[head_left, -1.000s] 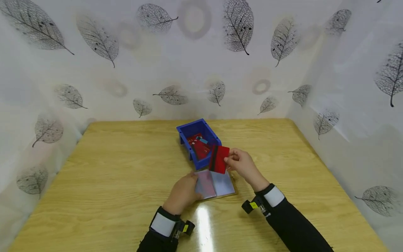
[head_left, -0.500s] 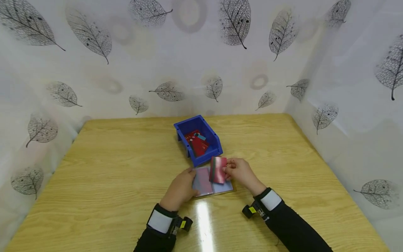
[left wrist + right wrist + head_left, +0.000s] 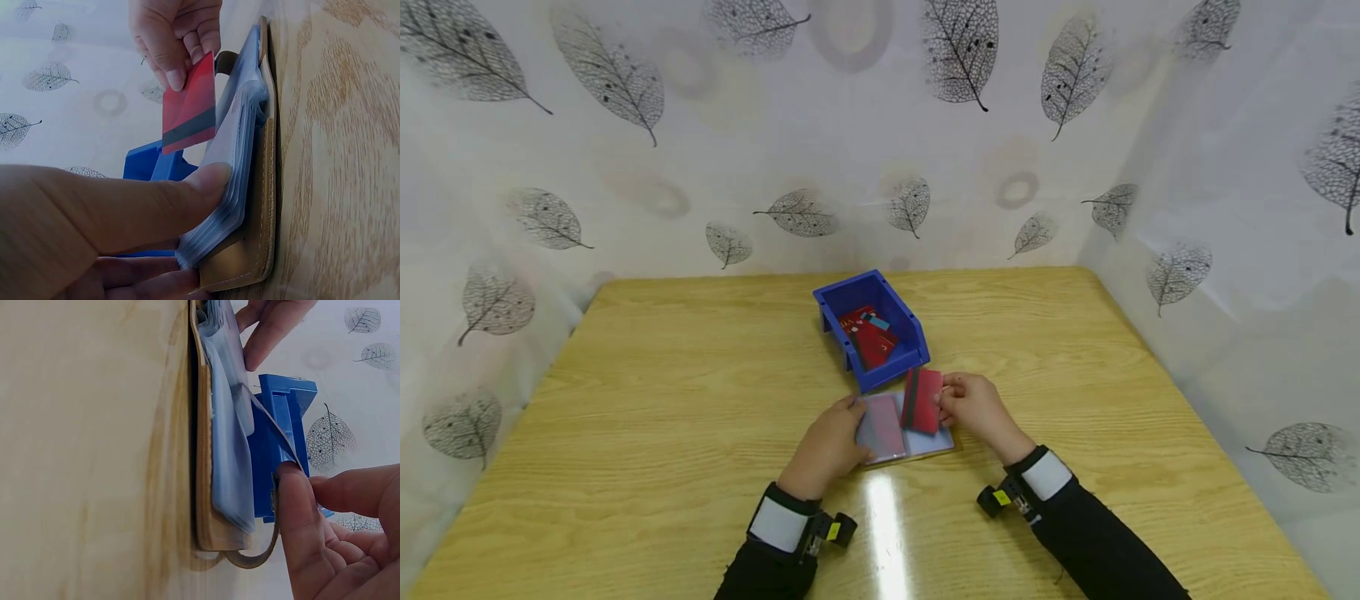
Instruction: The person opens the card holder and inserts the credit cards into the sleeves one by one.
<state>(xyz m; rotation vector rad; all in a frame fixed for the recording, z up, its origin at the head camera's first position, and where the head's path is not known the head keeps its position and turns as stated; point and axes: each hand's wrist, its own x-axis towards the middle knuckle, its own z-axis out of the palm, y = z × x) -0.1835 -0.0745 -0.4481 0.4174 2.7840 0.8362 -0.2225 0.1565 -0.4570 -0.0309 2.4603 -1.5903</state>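
Note:
A card holder [image 3: 928, 444] lies spread on the table, with a tan cover and clear plastic sleeves [image 3: 234, 169]; a pinkish card shows in the left-hand sleeve. My left hand [image 3: 826, 446] grips its left side, thumb on top of the sleeves and fingers at the far edge, partly hidden. Between thumb and fingers, my right hand [image 3: 979, 410] pinches a red card [image 3: 922, 401] with a dark stripe. The card tilts over the right-hand sleeve; in the right wrist view its lower edge [image 3: 259, 406] meets the sleeves, though whether it is inside one I cannot tell.
Just behind the card holder stands a blue bin [image 3: 897, 372] containing several red cards [image 3: 871, 343] and a small light-blue piece. The holder's strap [image 3: 265, 553] curls out near my right hand. A leaf-patterned curtain [image 3: 842, 150] borders the wooden table [image 3: 662, 400].
The red card has come down from beside the bin's front edge to over the right-hand sleeve, and its tilt has shifted. My left hand keeps its grip on the card holder.

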